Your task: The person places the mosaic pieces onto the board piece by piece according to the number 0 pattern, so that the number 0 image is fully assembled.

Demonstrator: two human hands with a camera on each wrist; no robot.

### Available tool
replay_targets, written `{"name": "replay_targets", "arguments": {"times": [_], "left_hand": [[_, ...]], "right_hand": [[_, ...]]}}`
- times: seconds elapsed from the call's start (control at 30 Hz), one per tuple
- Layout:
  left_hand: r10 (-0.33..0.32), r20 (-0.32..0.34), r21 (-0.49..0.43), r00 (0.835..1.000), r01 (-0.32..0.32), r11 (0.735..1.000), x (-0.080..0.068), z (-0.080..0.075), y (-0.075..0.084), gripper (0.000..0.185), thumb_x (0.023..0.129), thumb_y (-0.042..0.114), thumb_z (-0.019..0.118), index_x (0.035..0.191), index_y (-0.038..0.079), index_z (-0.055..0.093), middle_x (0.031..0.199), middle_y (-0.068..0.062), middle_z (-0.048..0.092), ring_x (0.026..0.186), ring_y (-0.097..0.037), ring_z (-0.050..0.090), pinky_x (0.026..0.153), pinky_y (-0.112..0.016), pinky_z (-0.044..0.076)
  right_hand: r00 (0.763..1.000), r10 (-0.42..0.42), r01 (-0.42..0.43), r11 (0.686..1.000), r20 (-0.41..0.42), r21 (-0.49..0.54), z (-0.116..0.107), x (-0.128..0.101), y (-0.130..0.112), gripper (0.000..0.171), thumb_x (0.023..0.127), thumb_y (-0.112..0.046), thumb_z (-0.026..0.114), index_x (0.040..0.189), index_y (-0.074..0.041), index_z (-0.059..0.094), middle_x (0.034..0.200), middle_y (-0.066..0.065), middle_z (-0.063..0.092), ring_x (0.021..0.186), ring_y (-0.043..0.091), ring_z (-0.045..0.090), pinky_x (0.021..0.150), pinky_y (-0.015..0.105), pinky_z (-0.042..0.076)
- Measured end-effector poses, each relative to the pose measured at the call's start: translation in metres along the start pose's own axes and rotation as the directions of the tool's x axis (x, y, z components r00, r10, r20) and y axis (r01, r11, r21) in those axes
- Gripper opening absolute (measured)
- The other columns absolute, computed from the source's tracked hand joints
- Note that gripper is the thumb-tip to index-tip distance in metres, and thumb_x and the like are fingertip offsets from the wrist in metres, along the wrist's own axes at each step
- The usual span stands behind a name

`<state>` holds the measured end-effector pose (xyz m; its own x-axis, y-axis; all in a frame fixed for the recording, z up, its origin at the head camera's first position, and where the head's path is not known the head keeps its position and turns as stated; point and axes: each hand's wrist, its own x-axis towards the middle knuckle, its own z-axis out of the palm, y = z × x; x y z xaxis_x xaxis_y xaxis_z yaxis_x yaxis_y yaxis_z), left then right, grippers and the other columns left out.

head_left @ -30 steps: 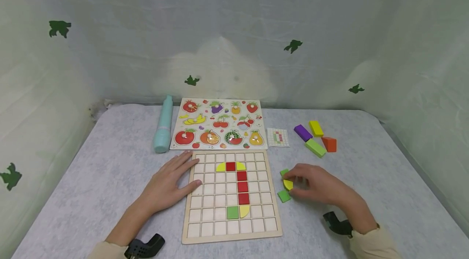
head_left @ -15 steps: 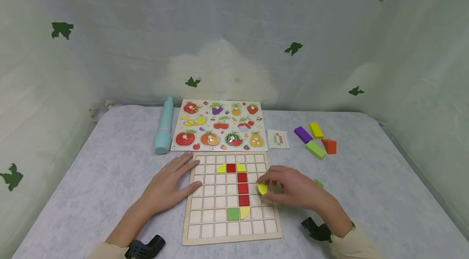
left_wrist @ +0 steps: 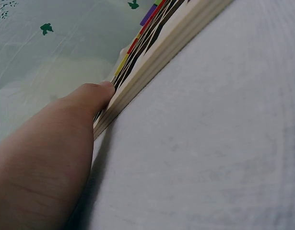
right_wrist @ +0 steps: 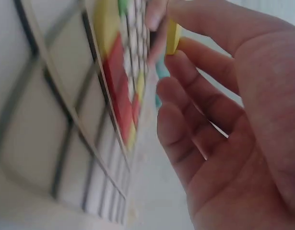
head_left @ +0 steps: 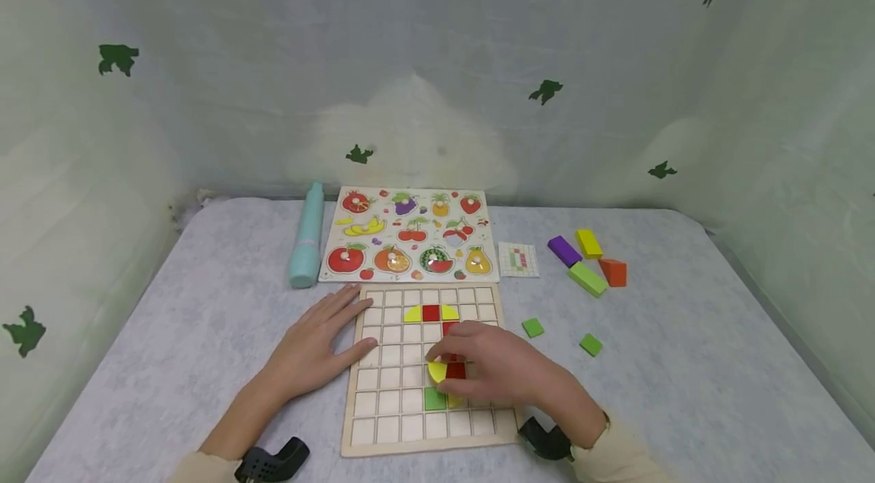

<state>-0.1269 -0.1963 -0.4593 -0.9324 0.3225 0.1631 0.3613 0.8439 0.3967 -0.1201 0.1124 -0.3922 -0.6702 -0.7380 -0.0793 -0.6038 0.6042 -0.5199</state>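
Note:
A wooden grid board (head_left: pixel 383 407) lies in front of me with red, yellow and green tiles set in its cells. My right hand (head_left: pixel 488 369) hovers over the board's middle and pinches a yellow quarter-round tile (head_left: pixel 437 371) (right_wrist: pixel 172 36) just above a green tile (head_left: pixel 434 399). My left hand (head_left: pixel 321 339) rests flat, fingers straight, on the board's left edge (left_wrist: pixel 152 62). Two loose green tiles (head_left: pixel 532 327) (head_left: pixel 591 345) lie on the cloth to the right.
Behind the board lie a fruit peg puzzle (head_left: pixel 409 234), a teal bottle (head_left: pixel 306 244) and a small pattern card (head_left: pixel 517 258). Purple, yellow, green and orange blocks (head_left: pixel 586 260) sit at the back right. A leaf-print curtain surrounds the grey table (head_left: pixel 683 361).
My right hand carried the yellow tile leftward from the cloth beside the board to above the board's middle. The two green tiles are now uncovered. My left hand stayed put.

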Motion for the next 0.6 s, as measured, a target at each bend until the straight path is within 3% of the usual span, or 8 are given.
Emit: {"name": "replay_targets", "arguments": {"times": [0.27, 0.6], "left_hand": [[-0.006, 0.008, 0.009, 1.0, 0.006, 1.0, -0.001, -0.002, 0.001, 0.07, 0.092, 0.054, 0.071, 0.149, 0.017, 0.056, 0.163, -0.011, 0.04, 0.151, -0.038, 0.036, 0.117, -0.063, 0.037], [-0.001, 0.003, 0.002, 1.0, 0.001, 1.0, 0.0, 0.001, -0.001, 0.071, 0.092, 0.058, 0.069, 0.15, 0.019, 0.056, 0.164, -0.01, 0.04, 0.151, -0.036, 0.036, 0.116, -0.063, 0.038]], "right_hand": [[0.997, -0.081, 0.08, 0.996, -0.013, -0.046, 0.023, 0.008, -0.011, 0.029, 0.095, -0.038, 0.075, 0.123, -0.028, 0.074, 0.111, -0.018, 0.068, 0.095, 0.0, 0.057, 0.085, 0.016, 0.052], [0.989, -0.146, 0.145, 0.984, -0.002, -0.105, 0.037, 0.01, -0.013, 0.031, 0.098, -0.04, 0.07, 0.127, -0.029, 0.072, 0.12, -0.016, 0.067, 0.112, 0.003, 0.058, 0.098, 0.021, 0.052]]}}
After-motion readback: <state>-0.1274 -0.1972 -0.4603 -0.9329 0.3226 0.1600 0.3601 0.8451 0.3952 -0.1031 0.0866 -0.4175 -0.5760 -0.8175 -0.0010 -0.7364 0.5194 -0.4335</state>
